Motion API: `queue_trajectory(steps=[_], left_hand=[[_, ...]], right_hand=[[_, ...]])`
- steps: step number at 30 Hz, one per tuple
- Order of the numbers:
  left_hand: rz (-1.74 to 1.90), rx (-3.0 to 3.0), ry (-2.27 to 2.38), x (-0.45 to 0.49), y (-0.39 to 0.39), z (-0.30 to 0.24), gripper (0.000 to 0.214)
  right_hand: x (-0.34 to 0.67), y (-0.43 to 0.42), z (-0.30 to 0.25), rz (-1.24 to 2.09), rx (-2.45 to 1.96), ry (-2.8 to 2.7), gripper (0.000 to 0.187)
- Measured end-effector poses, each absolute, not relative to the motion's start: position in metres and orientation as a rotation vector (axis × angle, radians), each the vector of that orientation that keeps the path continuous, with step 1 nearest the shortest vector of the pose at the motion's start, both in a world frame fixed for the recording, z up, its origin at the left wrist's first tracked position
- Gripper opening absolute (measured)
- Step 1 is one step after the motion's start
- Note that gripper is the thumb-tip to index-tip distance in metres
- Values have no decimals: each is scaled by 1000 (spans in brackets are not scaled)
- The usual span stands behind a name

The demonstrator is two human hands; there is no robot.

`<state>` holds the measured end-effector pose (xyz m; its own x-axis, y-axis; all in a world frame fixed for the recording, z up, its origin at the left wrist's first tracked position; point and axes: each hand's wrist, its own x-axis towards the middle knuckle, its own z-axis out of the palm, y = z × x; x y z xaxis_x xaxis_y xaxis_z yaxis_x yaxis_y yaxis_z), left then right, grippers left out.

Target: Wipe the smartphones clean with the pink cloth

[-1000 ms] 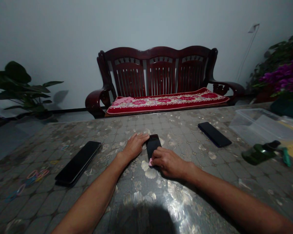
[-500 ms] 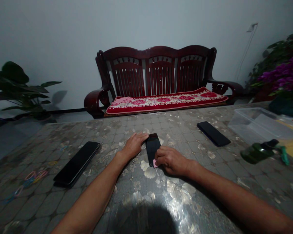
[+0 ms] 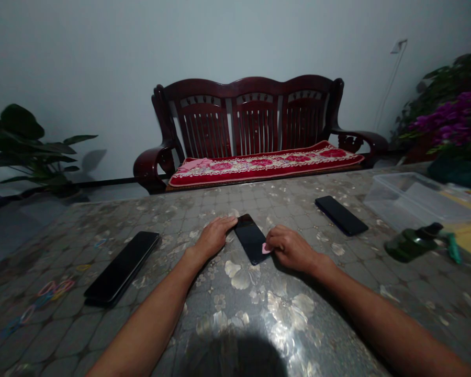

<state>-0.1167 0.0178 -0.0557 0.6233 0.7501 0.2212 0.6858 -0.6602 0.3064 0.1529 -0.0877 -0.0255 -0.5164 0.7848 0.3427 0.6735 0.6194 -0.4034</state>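
Taking the middle phone point(image 3: 251, 236) as the clock centre: it's lying flat on the table point(image 3: 235, 324), screen dark, far end at 11 and near end at 5. Left hand point(image 3: 214, 235) is over at 9, fingers stretched out and pretty much side by side, tips at the phone's 10 o'clock corner; can't really see what the thumb's up to. Right hand point(image 3: 290, 248) sits at 3, thumb and fingers pinching a pink scrap point(image 3: 265, 248) against the phone's 4 o'clock edge, the other fingers curled in. Second phone point(image 3: 122, 267) is between 8 and 9, with some bands point(image 3: 58, 288) past it. Third phone point(image 3: 340, 215) is between 2 and 3, green bottle point(image 3: 408, 245) further out at 3.
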Motion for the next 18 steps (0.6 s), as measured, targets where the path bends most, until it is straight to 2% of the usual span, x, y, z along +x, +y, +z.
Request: queue_trajectory(steps=[7, 12, 18], left_hand=[[490, 2629, 1185, -117, 21, -56, 66], [411, 2598, 1200, -118, 23, -54, 65], [341, 2520, 1237, -110, 22, -37, 55]], right_hand=[[155, -71, -32, 236, -1590, -2041, 28], [156, -70, -25, 240, -1704, -2097, 35], [141, -84, -3, 96, -1663, -2062, 29]])
